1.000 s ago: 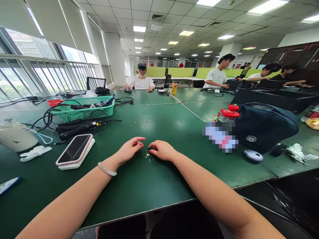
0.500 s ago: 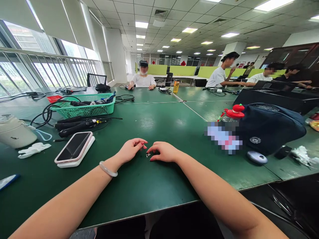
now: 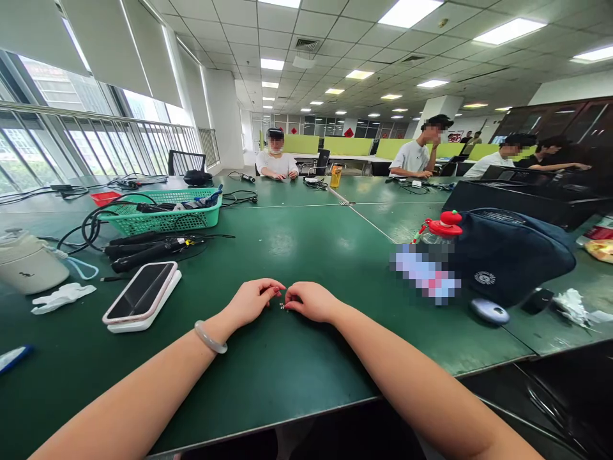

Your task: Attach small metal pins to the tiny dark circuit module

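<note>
My left hand (image 3: 251,301) hovers low over the green table (image 3: 268,377), fingers stretched to the right and thumb a little apart. I make out nothing in it. Opposite, my right hand (image 3: 311,301) is curved with a gap between fingers and thumb. By its thumb tip lie several tiny pale bits (image 3: 282,306), too small to name; whether the thumb touches them I cannot tell. The fingertips of both hands nearly meet above these bits. A pale bracelet (image 3: 211,337) circles my left wrist.
Left are a phone (image 3: 142,294) on a white box, tissue (image 3: 64,298), a cream bottle (image 3: 29,262), black cables and a green basket (image 3: 165,222). Right are a mouse (image 3: 489,312), a dark blue bag (image 3: 512,255) and a red-lidded bottle (image 3: 443,227). Other people sit farther back.
The view has tilted up slightly. My right hand has shifted a little left, closer to my left fingertips. The tiny bits now show below my fingers, by the right thumb.
</note>
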`<state>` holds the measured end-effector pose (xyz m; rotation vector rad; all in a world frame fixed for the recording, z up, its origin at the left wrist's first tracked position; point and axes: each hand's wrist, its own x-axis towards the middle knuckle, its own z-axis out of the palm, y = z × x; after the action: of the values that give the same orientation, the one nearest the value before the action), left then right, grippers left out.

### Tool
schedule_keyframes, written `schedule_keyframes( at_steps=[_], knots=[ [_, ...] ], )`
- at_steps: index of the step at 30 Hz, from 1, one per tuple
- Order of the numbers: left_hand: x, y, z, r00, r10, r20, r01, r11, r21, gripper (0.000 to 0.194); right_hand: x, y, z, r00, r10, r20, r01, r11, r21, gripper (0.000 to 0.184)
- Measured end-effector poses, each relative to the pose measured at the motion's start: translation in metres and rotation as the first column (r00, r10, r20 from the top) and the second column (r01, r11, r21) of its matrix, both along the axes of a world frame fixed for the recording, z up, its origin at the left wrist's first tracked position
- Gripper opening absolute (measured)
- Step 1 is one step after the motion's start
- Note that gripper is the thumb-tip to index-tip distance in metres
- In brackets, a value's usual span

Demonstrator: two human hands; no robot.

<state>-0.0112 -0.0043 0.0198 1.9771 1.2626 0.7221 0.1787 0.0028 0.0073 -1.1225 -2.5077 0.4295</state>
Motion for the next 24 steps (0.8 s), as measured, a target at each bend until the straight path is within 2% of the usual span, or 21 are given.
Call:
schedule_keyframes(
  at_steps=[7, 11, 15, 20, 24],
  knots=[
    [0.000, -0.001, 0.003, 0.993, 0.037, -0.116, -0.021, 0.990, 0.137, 0.032, 0.001, 0.002, -0.002, 1.000, -0.011, -0.022, 0.011, 1.000, -0.010, 0.014],
    [-0.001, 0.000, 0.001, 0.995, 0.055, -0.085, -0.036, 0.976, 0.214, 0.033, -0.001, 0.000, 0.001, 0.996, -0.050, -0.080, 0.050, 0.999, -0.010, 0.012],
    [-0.001, -0.001, -0.001, 0.997, 0.026, -0.066, -0.011, 0.976, 0.218, 0.034, -0.004, -0.005, 0.005, 0.982, -0.108, -0.154, 0.107, 0.994, -0.015, 0.009],
    [0.002, -0.005, 0.006, 0.995, -0.069, -0.074, 0.082, 0.980, 0.179, 0.034, -0.005, -0.007, 0.006, 0.959, -0.141, -0.245, 0.140, 0.990, -0.020, 0.005],
    [0.003, -0.008, 0.010, 0.989, -0.058, -0.135, 0.085, 0.974, 0.210, 0.033, -0.005, -0.008, 0.006, 0.942, -0.161, -0.295, 0.145, 0.987, -0.075, 0.010]
  ],
)
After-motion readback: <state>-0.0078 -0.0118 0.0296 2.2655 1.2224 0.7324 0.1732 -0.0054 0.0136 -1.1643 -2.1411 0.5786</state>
